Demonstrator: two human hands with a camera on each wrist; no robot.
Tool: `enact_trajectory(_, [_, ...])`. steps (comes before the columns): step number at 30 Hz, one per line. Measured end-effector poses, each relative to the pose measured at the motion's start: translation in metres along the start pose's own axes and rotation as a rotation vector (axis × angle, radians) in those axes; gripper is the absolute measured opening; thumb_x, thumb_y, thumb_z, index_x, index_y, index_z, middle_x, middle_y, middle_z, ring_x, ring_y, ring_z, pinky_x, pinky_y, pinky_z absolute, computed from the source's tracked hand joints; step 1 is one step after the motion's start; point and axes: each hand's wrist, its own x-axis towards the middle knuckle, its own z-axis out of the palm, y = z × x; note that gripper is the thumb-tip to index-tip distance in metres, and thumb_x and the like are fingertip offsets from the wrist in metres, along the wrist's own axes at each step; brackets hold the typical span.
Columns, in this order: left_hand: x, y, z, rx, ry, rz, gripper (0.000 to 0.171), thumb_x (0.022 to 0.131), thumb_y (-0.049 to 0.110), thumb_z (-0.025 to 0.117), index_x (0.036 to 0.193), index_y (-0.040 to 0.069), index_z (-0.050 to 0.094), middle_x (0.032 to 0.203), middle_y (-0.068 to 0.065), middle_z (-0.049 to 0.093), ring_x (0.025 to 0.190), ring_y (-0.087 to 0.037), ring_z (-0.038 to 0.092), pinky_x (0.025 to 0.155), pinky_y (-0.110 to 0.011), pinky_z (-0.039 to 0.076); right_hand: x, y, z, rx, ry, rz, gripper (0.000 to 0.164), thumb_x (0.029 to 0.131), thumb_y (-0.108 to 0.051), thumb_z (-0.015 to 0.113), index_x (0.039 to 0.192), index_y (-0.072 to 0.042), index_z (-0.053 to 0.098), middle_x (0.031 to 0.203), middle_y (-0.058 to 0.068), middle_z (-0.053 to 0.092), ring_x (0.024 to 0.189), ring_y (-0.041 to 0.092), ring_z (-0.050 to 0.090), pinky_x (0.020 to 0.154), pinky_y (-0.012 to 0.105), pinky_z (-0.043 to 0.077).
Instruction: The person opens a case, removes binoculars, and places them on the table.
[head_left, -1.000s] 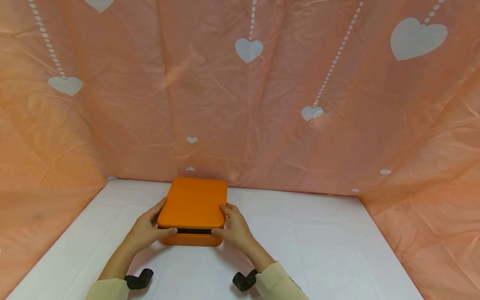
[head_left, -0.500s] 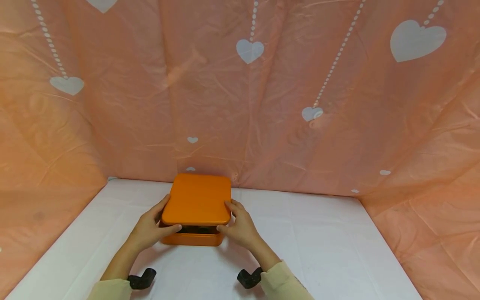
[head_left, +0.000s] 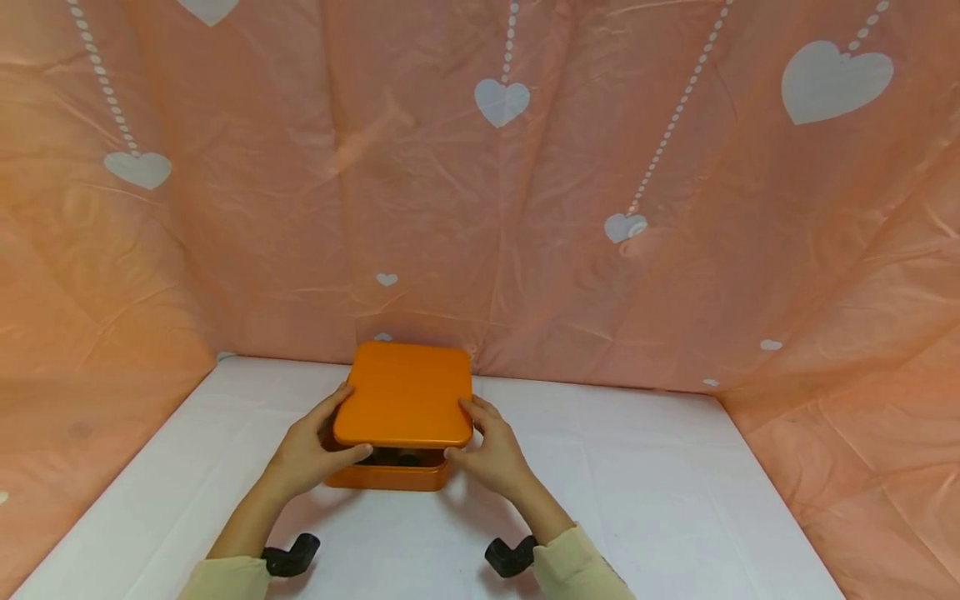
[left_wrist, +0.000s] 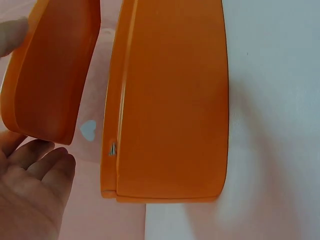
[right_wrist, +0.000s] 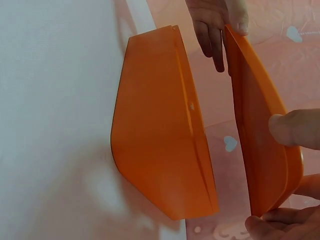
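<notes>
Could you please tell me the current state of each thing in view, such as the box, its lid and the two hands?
orange lid: lifted clear of the box, gap visible all round in the wrist views.
orange box: open, resting on the white table; contents too dark to tell.
left hand: grips the lid's left edge.
right hand: grips the lid's right edge.
pink heart backdrop: hanging, creased.

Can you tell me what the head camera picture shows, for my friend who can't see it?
Two hands lift an orange lid off an orange box on a white table: the left hand and right hand each grip a side. A dark gap shows between lid and box, and a peach curtain with white hearts hangs behind.
</notes>
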Motion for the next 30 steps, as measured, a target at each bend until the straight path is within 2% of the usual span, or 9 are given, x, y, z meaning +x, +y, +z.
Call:
enact_trajectory(6, [0.001, 0.004, 0.004, -0.009, 0.010, -0.006, 0.091, 0.078, 0.030, 0.080, 0.152, 0.014, 0.030, 0.159, -0.018, 0.022, 0.140, -0.042, 0.033, 0.112, -0.053, 0.031, -0.001, 0.002, -0.005, 0.008, 0.026, -0.029, 0.073, 0.074, -0.008, 0.076, 0.139, 0.007, 0.046, 0.146, 0.026, 0.040, 0.133, 0.041, 0.043, 0.106, 0.050, 0.042])
enact_trajectory(13, [0.001, 0.010, 0.010, -0.016, 0.017, -0.030, 0.090, 0.078, 0.032, 0.080, 0.151, 0.017, 0.032, 0.157, -0.022, 0.025, 0.141, -0.042, 0.032, 0.112, -0.052, 0.031, -0.005, 0.004, -0.013, 0.013, 0.042, -0.042, 0.071, 0.074, -0.008, 0.076, 0.138, 0.006, 0.047, 0.146, 0.026, 0.040, 0.132, 0.040, 0.045, 0.105, 0.049, 0.042])
enact_trajectory(23, [0.001, 0.018, 0.018, 0.017, 0.037, -0.037, 0.088, 0.075, 0.036, 0.082, 0.149, 0.022, 0.036, 0.156, -0.017, 0.032, 0.138, -0.043, 0.036, 0.109, -0.060, 0.035, -0.010, 0.007, -0.022, 0.017, 0.064, -0.046, 0.070, 0.073, -0.007, 0.075, 0.137, 0.005, 0.048, 0.147, 0.024, 0.041, 0.133, 0.038, 0.045, 0.106, 0.048, 0.042])
enact_trajectory(30, [0.002, 0.020, 0.023, 0.009, 0.030, -0.018, 0.087, 0.075, 0.033, 0.082, 0.148, 0.021, 0.037, 0.157, -0.018, 0.028, 0.138, -0.042, 0.036, 0.107, -0.053, 0.039, -0.015, 0.010, -0.027, 0.031, 0.068, -0.030, 0.071, 0.073, -0.005, 0.076, 0.138, 0.002, 0.049, 0.148, 0.021, 0.040, 0.134, 0.036, 0.044, 0.107, 0.047, 0.042])
